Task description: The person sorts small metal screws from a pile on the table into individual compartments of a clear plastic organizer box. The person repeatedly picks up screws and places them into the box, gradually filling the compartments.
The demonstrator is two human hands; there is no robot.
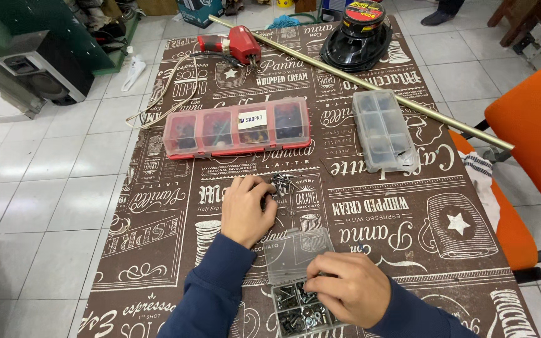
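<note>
Small open screw box (295, 307) under the right hand (349, 291), grip pinched inside; left hand (245, 209) curled on loose screws (280, 183).

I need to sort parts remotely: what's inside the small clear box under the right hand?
The small clear box, lid open, holds dark and silvery screws in its compartments. The right hand covers its right side, so what lies there cannot be seen.

1. White rect. label (252, 119), centre of red parts box lid (237, 128), mid-table.
2. Round red/yellow label (364, 10) atop black speaker (358, 40), far table end.
3. Blue box (200, 10), floor, top edge.
</note>
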